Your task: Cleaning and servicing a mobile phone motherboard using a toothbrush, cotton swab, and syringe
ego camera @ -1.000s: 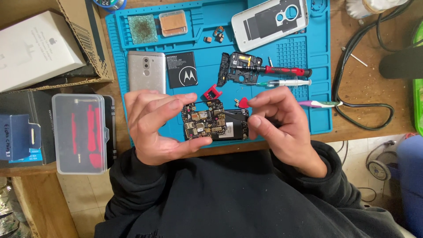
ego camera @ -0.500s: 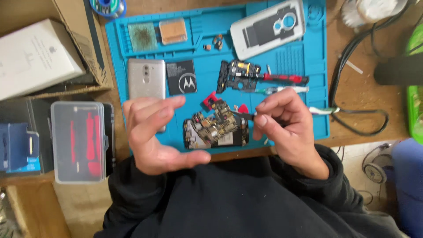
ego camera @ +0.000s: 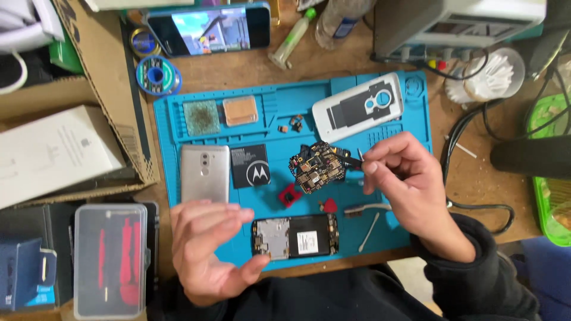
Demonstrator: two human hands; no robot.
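Since the earlier frame, the circuit board [ego camera: 317, 167] has been lifted clear of the phone frame [ego camera: 295, 236], which is now laid flat on the blue mat [ego camera: 178, 119] near its front edge. The board is pinched at its right edge by the right hand [ego camera: 399, 172], apparently with a dark tool. The left hand [ego camera: 209, 246] is held open, empty, beside the frame. Separation seems done; setting the board down would call for gentle placing. Small dark chips and gold contacts are seen on it.

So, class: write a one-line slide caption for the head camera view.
Right hand lifts a circuit board with tweezers above a blue mat; left hand open.
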